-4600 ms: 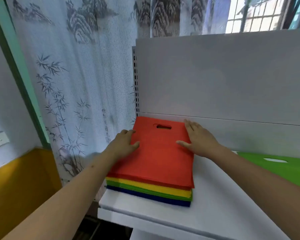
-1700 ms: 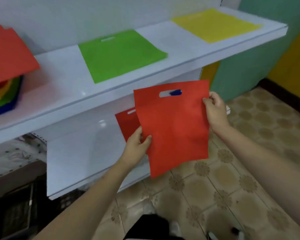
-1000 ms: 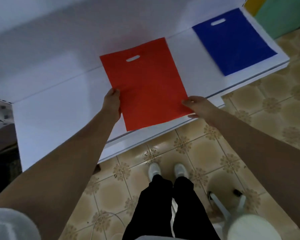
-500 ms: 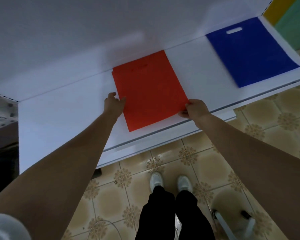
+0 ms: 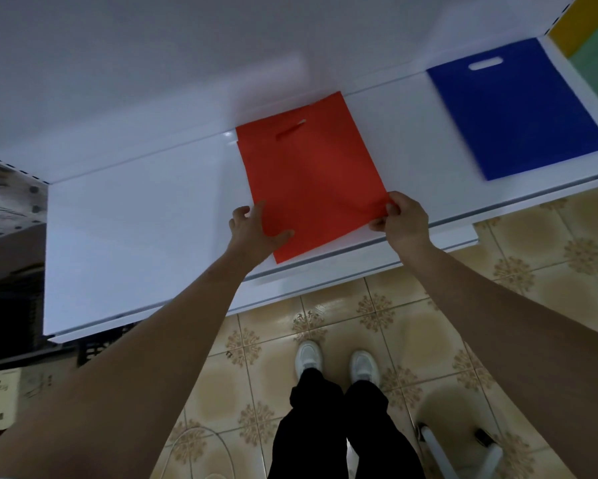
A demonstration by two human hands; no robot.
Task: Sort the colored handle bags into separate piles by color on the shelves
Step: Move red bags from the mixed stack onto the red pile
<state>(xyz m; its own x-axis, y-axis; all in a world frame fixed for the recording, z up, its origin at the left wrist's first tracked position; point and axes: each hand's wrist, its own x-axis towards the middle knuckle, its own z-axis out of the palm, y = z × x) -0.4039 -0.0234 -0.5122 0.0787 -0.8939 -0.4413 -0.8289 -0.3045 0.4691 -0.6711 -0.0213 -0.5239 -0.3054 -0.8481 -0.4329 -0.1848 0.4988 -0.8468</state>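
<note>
- Two bare hands worked at the near edge of the lower shelf (image 5: 135,236), a white surface whose left part showed nothing on it.
- At the left of the work, the left hand (image 5: 254,229) lay with fingers spread and its thumb pressed flat on the near left corner of the red bag (image 5: 311,174); it was pressing down, not pinching.
- In the middle, the red bag lay flat on the shelf, its long axis running from the near edge toward the back panel, with the handle slot (image 5: 290,128) at the far end, away from both hands. A thin red edge peeping out at its far left corner suggested another red bag beneath, though that was hard to confirm.
- Next, the right hand (image 5: 399,219) was closed in a pinch on the near right corner, the fabric creased slightly under the fingertips.
- Both hands sat equally near, so any squaring-up would likely be a small push away from the body along that long axis.
- Farthest right, the blue bag (image 5: 518,108) lay flat, well apart.
</note>
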